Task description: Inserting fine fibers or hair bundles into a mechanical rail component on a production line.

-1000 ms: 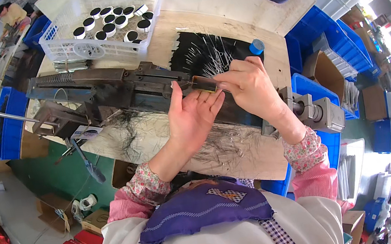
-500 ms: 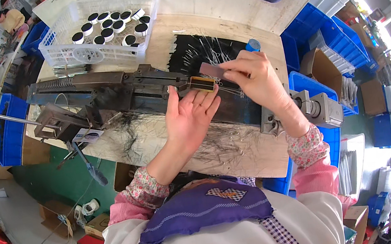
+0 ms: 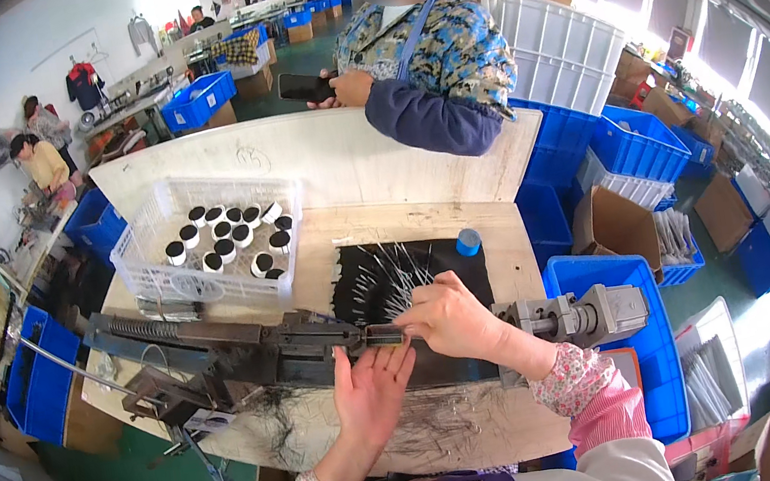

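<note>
A long dark metal machine [image 3: 222,349] with a spring lies across the wooden bench. At its right end sits a small rectangular metal frame [image 3: 382,332]. My left hand [image 3: 371,400] is palm up with fingers stretched, the tips touching or just beneath the frame's near edge. From the right, my right hand [image 3: 457,319] comes in with thumb and fingers pinched at the frame's right end. What lies in that pinch is hidden. Just behind my hands, thin metal rods [image 3: 400,273] are spread on a black sheet [image 3: 465,276].
A clear plastic basket [image 3: 132,224] holds several white, black-topped round pieces [image 3: 222,230]. A blue cap [image 3: 468,242] stands by the black sheet. A metal clamp [image 3: 595,314] is at the right. Beyond the bench's back board, a person [image 3: 428,65] holds a phone [image 3: 304,87].
The view has tilted up, bringing the person behind the board into sight. My right hand has brought a flat brownish piece to the frame; that piece no longer shows. My left hand stays open.
</note>
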Demonstrator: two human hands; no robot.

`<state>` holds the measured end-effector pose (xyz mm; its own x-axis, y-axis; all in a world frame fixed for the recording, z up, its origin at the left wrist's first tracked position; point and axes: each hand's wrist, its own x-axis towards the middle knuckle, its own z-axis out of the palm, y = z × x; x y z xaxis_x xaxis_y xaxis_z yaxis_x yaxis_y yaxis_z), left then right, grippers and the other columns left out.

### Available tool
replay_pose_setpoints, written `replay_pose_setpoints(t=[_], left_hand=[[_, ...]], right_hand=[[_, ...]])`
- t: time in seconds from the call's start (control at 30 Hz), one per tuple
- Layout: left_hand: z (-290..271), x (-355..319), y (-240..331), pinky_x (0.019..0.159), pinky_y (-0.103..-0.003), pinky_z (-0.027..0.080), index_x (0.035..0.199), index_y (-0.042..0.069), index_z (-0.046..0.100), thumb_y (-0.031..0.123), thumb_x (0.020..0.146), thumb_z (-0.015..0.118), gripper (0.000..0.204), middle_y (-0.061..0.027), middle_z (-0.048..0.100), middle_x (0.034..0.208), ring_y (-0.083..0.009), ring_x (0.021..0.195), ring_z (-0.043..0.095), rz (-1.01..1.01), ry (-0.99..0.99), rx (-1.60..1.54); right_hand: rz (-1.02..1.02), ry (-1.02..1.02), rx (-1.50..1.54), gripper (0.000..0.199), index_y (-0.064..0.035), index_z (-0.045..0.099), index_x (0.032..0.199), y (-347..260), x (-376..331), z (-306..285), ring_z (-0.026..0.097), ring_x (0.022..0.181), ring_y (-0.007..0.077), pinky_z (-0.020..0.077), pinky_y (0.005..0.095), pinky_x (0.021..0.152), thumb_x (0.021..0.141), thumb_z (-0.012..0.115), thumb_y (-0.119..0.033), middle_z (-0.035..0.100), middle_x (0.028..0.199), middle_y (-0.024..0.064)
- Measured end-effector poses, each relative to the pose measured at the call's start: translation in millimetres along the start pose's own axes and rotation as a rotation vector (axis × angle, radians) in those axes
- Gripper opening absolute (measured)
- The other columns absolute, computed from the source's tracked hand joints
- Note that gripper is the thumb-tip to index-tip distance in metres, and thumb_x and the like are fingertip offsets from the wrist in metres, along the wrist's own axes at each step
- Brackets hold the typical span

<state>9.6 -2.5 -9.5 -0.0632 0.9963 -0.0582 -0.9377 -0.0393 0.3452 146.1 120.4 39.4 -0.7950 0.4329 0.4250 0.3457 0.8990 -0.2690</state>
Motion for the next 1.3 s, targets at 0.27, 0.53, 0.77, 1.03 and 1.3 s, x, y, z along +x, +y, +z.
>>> replay_pose_setpoints(t=[0.27, 0.53, 0.77, 1.03, 1.3], left_hand=[[-3, 10, 4, 0.114, -0.041, 0.026, 0.129, -0.005, 0.043, 0.056, 0.098, 0.025, 0.071, -0.0165, 0.045, 0.137, -0.0277, 0.132, 0.04, -0.009, -0.01, -0.007], [-6, 13, 5, 0.115, -0.041, 0.026, 0.13, -0.005, 0.042, 0.056, 0.099, 0.024, 0.07, -0.0167, 0.046, 0.137, -0.0277, 0.133, 0.039, -0.004, -0.027, -0.031], [0, 0, 1, 0.114, -0.041, 0.027, 0.128, -0.005, 0.044, 0.055, 0.099, 0.025, 0.07, -0.0164, 0.047, 0.136, -0.0279, 0.132, 0.039, -0.002, 0.003, -0.024], [-7, 5, -2, 0.114, -0.043, 0.026, 0.114, -0.005, 0.051, 0.055, 0.098, 0.03, 0.066, -0.0178, 0.053, 0.126, -0.0307, 0.13, 0.042, 0.0, 0.04, -0.082], [-7, 15, 4, 0.113, -0.042, 0.028, 0.115, -0.005, 0.05, 0.056, 0.098, 0.029, 0.066, -0.0166, 0.052, 0.127, -0.0294, 0.131, 0.041, -0.002, -0.009, -0.152]], right_hand=[[0.026, -0.023, 0.02, 0.013, -0.0161, 0.073, 0.089, 6, 7, -1, 0.058, 0.077, 0.0164, 0.038, 0.036, 0.088, 0.077, 0.07, -0.013, 0.055, 0.072, -0.0005], [0.029, -0.006, 0.029, 0.014, -0.0156, 0.073, 0.091, 6, 10, 0, 0.057, 0.077, 0.0169, 0.0379, 0.0361, 0.09, 0.078, 0.069, -0.012, 0.055, 0.072, 0.0002], [0.023, 0.014, 0.058, 0.014, -0.0145, 0.072, 0.09, -1, 2, 2, 0.058, 0.078, 0.0185, 0.0379, 0.0372, 0.089, 0.077, 0.068, -0.013, 0.056, 0.073, 0.0021], [-0.023, 0.034, -0.02, 0.014, -0.0144, 0.071, 0.086, 5, 2, 6, 0.058, 0.076, 0.019, 0.0389, 0.0372, 0.082, 0.072, 0.07, -0.012, 0.055, 0.071, 0.0014], [-0.054, 0.076, 0.038, 0.017, -0.0159, 0.071, 0.089, -17, 10, 2, 0.058, 0.074, 0.0191, 0.0396, 0.0371, 0.083, 0.075, 0.064, -0.008, 0.055, 0.072, 0.0011]])
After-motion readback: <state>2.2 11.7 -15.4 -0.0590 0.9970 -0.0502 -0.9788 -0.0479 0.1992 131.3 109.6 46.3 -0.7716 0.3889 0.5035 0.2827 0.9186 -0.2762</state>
